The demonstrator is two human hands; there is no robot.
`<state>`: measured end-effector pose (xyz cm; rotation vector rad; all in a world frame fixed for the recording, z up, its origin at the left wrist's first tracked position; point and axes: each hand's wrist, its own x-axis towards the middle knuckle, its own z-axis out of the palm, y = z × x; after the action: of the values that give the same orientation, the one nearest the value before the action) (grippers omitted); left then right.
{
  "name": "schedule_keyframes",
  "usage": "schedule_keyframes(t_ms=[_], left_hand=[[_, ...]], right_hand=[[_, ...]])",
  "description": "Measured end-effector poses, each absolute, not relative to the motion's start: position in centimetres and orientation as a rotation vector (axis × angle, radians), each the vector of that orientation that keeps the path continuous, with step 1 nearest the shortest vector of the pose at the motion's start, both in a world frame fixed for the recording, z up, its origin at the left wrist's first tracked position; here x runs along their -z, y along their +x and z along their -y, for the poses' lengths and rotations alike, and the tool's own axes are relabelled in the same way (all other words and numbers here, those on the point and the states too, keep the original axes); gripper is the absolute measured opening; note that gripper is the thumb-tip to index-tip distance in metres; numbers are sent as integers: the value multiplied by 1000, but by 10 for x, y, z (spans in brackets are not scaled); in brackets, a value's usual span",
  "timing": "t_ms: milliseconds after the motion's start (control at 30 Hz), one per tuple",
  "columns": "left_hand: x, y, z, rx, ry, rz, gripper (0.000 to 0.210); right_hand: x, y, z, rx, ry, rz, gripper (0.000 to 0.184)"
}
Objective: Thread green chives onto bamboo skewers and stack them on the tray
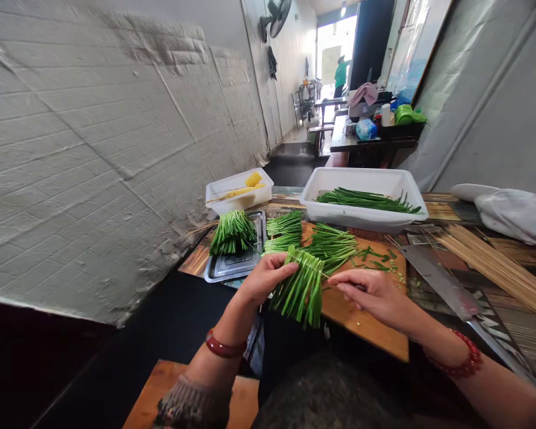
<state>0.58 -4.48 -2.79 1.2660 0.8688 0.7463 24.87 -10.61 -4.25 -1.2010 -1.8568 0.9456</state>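
Observation:
My left hand [272,275] is closed on a flat row of cut garlic chives [300,292], its thumb lying across the stalks. Between the thumb and fingers of my right hand [367,291] is a thin bamboo skewer [329,277], whose far end runs into the chive row. Under and behind the hands lies a wooden cutting board [370,325] with loose chives [330,247] and small trimmings on it. To the left, a metal tray [223,269] bears a heap of chive bunches [233,232].
A white tub [361,217] of long chives stands behind the board, and a smaller tub [232,204] holds yellow corn. A cleaver [442,280] and a pile of bamboo skewers [500,265] lie at right. A brick-patterned wall [93,149] borders the left. Far back, a person [340,74] stands near the doorway.

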Motion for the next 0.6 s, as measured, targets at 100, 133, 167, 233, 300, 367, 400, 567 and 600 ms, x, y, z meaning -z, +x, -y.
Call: schedule_keyframes(t_ms=[100, 133, 167, 233, 300, 367, 400, 567, 600], left_hand=[[30, 7, 45, -726, 1237, -822, 39], [31, 7, 46, -721, 1221, -814, 39], [32, 6, 46, -719, 1206, -812, 39], [33, 5, 46, -724, 1189, -820, 37], [35, 4, 47, -738, 1180, -828, 37], [37, 2, 48, -760, 1166, -827, 38], [39, 1, 49, -771, 1156, -824, 39], [45, -8, 46, -799, 1131, -797, 41], [43, -12, 44, -818, 1152, -793, 42]], right_hand=[[40, 248, 98, -575, -1170, 1980, 22], [38, 247, 95, -517, -1167, 2001, 22], [37, 246, 91, -486, -1168, 2018, 22], [35, 244, 86, -463, -1160, 2043, 21], [35, 242, 82, -463, -1143, 2060, 21], [37, 239, 79, -480, -1134, 2059, 22], [38, 237, 78, -503, -1133, 2048, 22], [36, 228, 80, -1051, -1178, 1884, 25], [32, 226, 82, -1244, -1188, 1806, 28]])
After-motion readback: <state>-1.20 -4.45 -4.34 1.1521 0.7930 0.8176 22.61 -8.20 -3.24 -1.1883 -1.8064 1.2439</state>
